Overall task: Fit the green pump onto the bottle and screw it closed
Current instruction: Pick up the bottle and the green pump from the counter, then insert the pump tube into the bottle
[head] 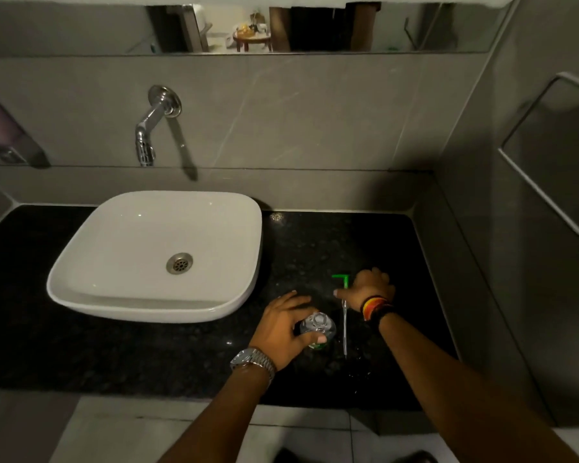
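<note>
At lower centre, the left hand (286, 324) gripped the open bottle (317, 327), steadying it on the counter (147, 355). Just beyond, the right hand (370, 289) grasped the green pump (343, 281), its tube trailing beside the bottle, evidently for insertion.

Speckled black stone surface (365, 235) polished; basin (141, 235) glossy white ceramic; tap (154, 121) shiny chrome; bottle (318, 325) clear plastic; pump (343, 280) green plastic
</note>
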Demonstrator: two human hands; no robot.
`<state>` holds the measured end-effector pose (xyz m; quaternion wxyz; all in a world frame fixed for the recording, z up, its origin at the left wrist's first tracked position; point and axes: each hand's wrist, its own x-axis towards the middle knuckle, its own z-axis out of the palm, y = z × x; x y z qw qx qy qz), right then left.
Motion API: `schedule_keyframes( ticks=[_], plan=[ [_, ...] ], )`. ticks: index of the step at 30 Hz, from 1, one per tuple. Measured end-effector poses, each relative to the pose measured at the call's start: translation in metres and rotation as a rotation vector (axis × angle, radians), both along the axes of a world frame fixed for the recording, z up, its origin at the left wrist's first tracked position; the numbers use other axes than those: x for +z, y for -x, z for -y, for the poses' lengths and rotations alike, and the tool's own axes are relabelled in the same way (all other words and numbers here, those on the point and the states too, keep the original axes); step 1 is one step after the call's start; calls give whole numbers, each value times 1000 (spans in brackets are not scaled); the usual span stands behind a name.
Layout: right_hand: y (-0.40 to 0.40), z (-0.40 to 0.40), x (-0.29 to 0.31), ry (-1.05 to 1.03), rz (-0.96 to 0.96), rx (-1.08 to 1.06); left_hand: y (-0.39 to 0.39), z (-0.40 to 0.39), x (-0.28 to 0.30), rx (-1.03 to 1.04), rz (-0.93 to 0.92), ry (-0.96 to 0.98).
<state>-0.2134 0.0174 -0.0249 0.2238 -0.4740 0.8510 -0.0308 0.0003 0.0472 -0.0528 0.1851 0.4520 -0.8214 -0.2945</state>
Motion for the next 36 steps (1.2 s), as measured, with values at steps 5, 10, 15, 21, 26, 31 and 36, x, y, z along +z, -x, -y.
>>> schedule_keyframes(
  ticks=[5, 10, 15, 21, 26, 31, 36],
  plan=[
    [6, -46, 50, 548, 223, -42, -2, 5, 2, -10, 50, 12],
    [-6, -99, 81, 851, 417, 25, -3, 9, 0, -40, 86, 63],
    [-33, -109, 72, 938, 479, 49, -3, 12, 2, -59, 104, 69],
    [-45, -104, 69, 985, 471, 75, -4, 12, 2, -68, 95, 54],
    [-44, -100, 73, 945, 420, 116, -4, 12, -2, -73, 88, 55],
    [-40, -97, 57, 974, 452, 89, -5, 13, -7, -68, 55, 46],
    [-38, -89, 15, 770, 298, 171, -4, 18, -13, -71, 35, 73]
  ],
)
